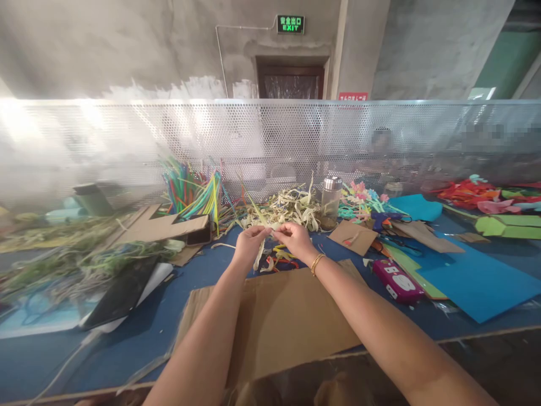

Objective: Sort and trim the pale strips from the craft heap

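Above the far edge of a brown cardboard sheet (296,316), my left hand (250,243) and my right hand (296,239) come together, fingertips nearly touching. Both are closed in a pinch on a pale husk strip (275,226), one end of which hangs below the left fingers. A thin yellow-green stalk slants up from the fingertips; whether it is joined to the strip I cannot tell. Just behind lies a heap of dried husk strips (296,206). Under my hands are yellow and orange pieces (279,259), partly hidden by the right hand. A gold bracelet circles my right wrist.
A glass bottle (331,203) stands behind my right hand. Coloured pipe cleaners (194,189) are bunched at back left. Blue paper (477,282), a purple case (397,280) and scissors (399,246) lie right. Left are tangled fibres (84,270) and a dark tablet-like slab (120,293). A perforated panel (236,135) borders the table.
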Demonstrator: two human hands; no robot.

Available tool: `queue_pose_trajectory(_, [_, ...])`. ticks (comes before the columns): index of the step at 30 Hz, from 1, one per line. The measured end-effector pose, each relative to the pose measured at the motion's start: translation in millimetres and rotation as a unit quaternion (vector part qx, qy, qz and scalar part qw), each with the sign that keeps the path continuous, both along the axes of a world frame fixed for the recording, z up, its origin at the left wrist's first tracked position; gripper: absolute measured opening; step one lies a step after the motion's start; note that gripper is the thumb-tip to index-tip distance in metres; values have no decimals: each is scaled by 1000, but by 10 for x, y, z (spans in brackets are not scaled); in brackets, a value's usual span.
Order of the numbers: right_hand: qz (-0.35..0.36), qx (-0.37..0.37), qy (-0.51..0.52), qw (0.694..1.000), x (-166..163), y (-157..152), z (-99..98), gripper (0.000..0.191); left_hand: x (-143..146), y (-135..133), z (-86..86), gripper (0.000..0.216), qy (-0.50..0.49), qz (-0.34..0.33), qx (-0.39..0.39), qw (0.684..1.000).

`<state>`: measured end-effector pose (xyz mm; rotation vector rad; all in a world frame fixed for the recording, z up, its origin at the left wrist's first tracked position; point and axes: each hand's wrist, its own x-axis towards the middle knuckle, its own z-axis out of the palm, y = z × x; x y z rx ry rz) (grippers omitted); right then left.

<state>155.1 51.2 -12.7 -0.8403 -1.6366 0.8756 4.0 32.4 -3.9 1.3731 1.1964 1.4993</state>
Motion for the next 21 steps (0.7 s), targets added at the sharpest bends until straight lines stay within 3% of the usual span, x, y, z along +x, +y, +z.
queue_pose_trajectory(8, [4,-44,41,998,-25,15,-41,14,17,-64,54,35,16,-33,4,999])
queue_pose_trajectory(15, [9,-57,40,998,10,29,-1,18,9,-67,36,28,71,-3,2,997])
queue_pose_trajectory(21, [-10,-21,41,999,9,30,21,19,53,-75,20,23,154,-78,19,985])
